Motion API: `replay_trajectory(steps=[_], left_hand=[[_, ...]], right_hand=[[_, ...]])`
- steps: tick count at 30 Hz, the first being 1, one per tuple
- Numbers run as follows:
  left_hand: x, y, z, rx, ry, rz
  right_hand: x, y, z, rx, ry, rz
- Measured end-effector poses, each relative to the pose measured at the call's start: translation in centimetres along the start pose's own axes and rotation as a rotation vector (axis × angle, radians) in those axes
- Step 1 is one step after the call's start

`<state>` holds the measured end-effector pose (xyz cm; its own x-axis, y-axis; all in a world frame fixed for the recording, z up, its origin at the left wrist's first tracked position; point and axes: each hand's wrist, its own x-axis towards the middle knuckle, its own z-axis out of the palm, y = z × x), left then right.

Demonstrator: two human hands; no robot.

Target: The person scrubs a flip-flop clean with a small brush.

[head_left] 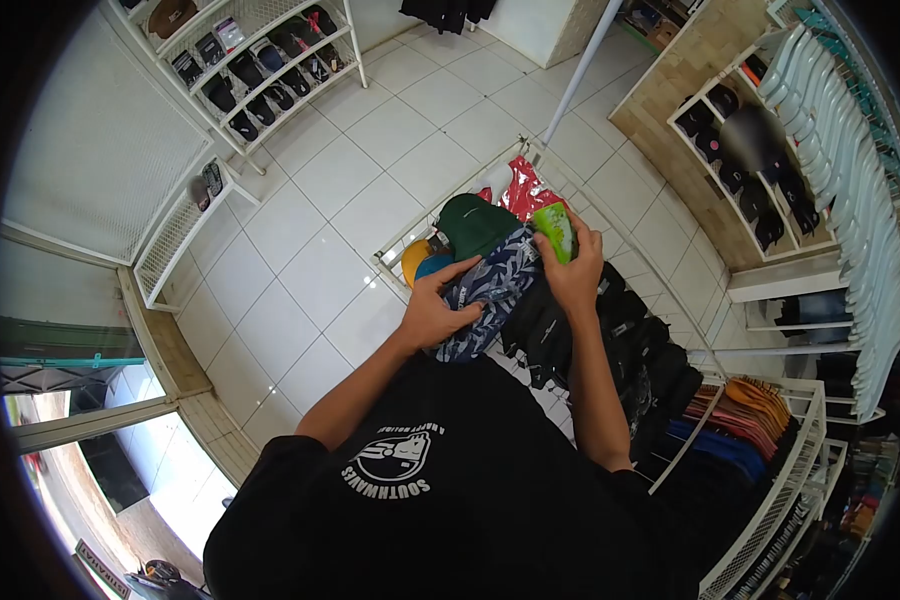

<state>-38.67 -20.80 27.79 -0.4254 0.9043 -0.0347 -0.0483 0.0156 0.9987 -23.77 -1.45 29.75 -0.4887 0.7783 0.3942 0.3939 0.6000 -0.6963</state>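
My left hand (442,305) is closed on a folded navy cloth (498,285) with a pale leaf-like pattern, held just in front of my chest. Bright green with a glossy printed front, a small packet (554,232) sits between the thumb and fingers of my right hand (578,262). Beyond the cloth rests a dark green cap (473,226), with a yellow cap (416,262) and a bit of blue beside it. A shiny red packet (526,190) lies past the green one. Black items (545,332) fill the rack below my right wrist.
White wire rack rails (660,272) run along my right side. Hangers with folded clothes (735,420) are at lower right, and white hangers (820,200) hang farther right. A sandal shelf (270,75) stands at upper left, near a low white bench (185,235).
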Motion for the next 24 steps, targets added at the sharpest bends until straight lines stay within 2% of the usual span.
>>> replay_trajectory(steps=[1, 3, 6, 8, 11, 13, 15, 16, 17, 19, 21, 23, 24], left_hand=[[0.3, -0.1, -0.1, 0.002, 0.0, 0.005], [0.6, -0.7, -0.2, 0.029, 0.046, 0.004], [0.8, 0.2, -0.6, 0.041, 0.015, 0.031], [0.5, 1.4, -0.7, 0.026, 0.001, 0.02], [0.5, 1.1, -0.9, 0.022, 0.018, 0.016], [0.5, 0.8, -0.9, 0.027, 0.042, 0.009], [0.9, 1.0, -1.0, 0.039, 0.048, 0.005], [0.9, 1.0, -1.2, 0.037, 0.034, 0.005], [1.0, 1.2, -1.3, 0.036, 0.03, 0.009], [0.6, 1.7, -1.5, 0.014, -0.011, -0.005], [0.5, 1.5, -1.2, 0.005, -0.007, -0.005], [0.7, 1.5, -1.4, 0.001, -0.007, -0.006], [0.8, 1.5, -1.5, 0.039, -0.02, 0.0]], right_hand=[[0.0, -1.1, -0.5, 0.005, -0.009, -0.017], [-1.3, -3.1, -0.6, 0.058, -0.188, -0.223], [-1.0, -1.5, 0.0, 0.098, -0.167, -0.195], [0.5, 1.3, -0.1, -0.062, 0.05, 0.039], [0.6, 0.4, -0.8, 0.001, 0.098, 0.063], [-0.5, -1.9, -1.6, -0.044, -0.091, -0.128], [-1.8, -3.4, -1.2, 0.125, -0.254, -0.159], [-1.7, -2.1, -0.3, 0.153, -0.149, -0.223], [-1.0, -0.7, 0.1, 0.15, -0.144, -0.224], [0.0, 0.9, -0.1, -0.017, -0.017, 0.106], [-0.1, 0.6, -0.2, 0.034, 0.005, 0.146], [-1.6, -2.3, -0.6, 0.012, -0.081, -0.107], [-2.2, -3.4, -0.8, 0.068, -0.186, -0.119]])
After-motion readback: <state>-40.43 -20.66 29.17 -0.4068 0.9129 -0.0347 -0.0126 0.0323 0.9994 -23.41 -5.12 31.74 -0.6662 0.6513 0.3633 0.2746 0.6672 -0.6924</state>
